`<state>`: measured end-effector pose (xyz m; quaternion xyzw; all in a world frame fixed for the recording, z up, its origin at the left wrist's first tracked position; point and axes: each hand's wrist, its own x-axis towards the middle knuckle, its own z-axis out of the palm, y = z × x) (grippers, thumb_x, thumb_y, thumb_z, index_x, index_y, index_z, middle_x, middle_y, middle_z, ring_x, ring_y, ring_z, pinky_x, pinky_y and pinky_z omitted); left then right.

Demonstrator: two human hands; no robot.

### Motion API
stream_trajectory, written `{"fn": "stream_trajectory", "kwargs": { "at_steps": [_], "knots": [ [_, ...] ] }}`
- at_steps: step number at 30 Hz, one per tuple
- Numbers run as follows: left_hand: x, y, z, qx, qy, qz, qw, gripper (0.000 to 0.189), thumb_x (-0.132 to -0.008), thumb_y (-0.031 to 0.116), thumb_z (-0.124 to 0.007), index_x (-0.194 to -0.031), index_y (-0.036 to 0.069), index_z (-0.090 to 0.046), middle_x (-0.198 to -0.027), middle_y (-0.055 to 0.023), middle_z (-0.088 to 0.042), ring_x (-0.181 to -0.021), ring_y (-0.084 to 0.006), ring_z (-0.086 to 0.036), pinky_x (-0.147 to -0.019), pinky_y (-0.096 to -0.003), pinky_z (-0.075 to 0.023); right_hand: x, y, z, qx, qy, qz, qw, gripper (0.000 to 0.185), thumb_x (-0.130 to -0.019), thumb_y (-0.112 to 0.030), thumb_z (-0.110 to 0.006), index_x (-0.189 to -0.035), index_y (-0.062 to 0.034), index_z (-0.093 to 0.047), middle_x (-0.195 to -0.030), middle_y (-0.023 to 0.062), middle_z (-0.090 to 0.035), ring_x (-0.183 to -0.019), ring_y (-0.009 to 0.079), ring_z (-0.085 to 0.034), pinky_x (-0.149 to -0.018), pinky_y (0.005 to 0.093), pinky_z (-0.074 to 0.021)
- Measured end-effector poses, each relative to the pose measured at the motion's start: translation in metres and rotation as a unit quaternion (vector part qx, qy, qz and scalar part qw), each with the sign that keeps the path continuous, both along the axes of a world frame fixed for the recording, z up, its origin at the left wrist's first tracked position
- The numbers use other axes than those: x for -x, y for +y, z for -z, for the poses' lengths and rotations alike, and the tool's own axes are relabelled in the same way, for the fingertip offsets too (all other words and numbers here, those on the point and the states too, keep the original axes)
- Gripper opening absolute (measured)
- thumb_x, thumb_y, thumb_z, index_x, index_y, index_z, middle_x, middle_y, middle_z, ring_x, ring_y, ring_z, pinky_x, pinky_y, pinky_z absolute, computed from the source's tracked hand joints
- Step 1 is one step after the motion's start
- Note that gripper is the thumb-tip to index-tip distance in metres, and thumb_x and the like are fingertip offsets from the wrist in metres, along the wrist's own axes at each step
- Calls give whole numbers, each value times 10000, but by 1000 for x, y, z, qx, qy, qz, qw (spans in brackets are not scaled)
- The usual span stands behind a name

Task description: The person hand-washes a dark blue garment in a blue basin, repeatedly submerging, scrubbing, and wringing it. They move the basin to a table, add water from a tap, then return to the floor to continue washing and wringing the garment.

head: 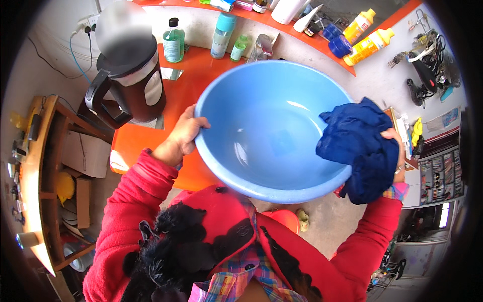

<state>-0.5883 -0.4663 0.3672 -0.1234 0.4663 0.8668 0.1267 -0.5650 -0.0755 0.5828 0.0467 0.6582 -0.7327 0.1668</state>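
Observation:
A large light-blue plastic basin [264, 124] is held up in front of my chest, its inside facing me and nothing lying on its bottom. My left hand [186, 130] grips the basin's left rim, with the thumb over the edge. On the opposite side, my right hand [394, 141] clasps a crumpled dark-blue cloth [353, 139]. This cloth drapes over the right rim and partly hangs outside it. Most of the right hand's fingers are hidden, so I cannot tell whether they also grip the rim.
Behind the basin is an orange table [147, 151] with a black electric kettle [136, 83], a green bottle [173, 41] and a blue-capped can [222, 36]. An orange shelf [241, 13] runs above, carrying yellow bottles [368, 47]. A wooden cabinet [47, 151] stands left. A red tub [285, 221] sits on the floor.

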Motion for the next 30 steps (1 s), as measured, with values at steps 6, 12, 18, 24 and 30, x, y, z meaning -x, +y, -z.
{"fn": "stream_trajectory", "kwargs": {
  "at_steps": [6, 12, 18, 24, 30],
  "knots": [
    [-11, -3, -32, 149, -7, -52, 987, 576, -687, -86, -462, -1238, 12, -326, -1002, -151, -481, -835, -240, -545, -688, -314, -508, 45, 28, 62, 39, -141, 57, 988, 240, -686, -110, -491, -853, 31, -590, -823, 111, -626, -708, 222, -597, -723, 314, -500],
    [-50, 11, -46, 175, -28, -79, 981, 638, -671, -95, -445, -1283, 14, -300, -1074, -163, -468, -902, -243, -538, -776, -342, -504, 49, 33, 64, 16, -94, 18, 995, 297, -654, -95, -492, -897, 47, -587, -831, 112, -624, -740, 213, -597, -742, 312, -494],
    [-55, 10, -45, 149, -66, -64, 985, 590, -687, -86, -468, -1252, -3, -320, -1050, -163, -488, -905, -249, -562, -792, -342, -513, 53, 35, 65, 6, -119, 37, 992, 215, -650, -87, -509, -816, 17, -595, -755, 83, -609, -643, 174, -570, -667, 273, -480],
    [-47, 0, -45, 155, -43, -108, 981, 479, -687, -63, -498, -1155, -39, -403, -899, -139, -543, -688, -231, -594, -624, -320, -541, 74, 17, 89, -47, -129, -20, 990, 105, -666, -104, -554, -730, -34, -599, -715, 38, -599, -624, 152, -557, -649, 256, -457],
    [-25, 0, -21, 293, -74, -145, 942, 348, -662, -26, -570, -1000, -9, -486, -750, -88, -521, -602, -182, -549, -483, -297, -483, 98, 30, 104, -68, -56, -58, 994, 162, -705, -93, -558, -852, -28, -579, -827, 67, -607, -793, 195, -586, -778, 335, -480]
  ]
}}
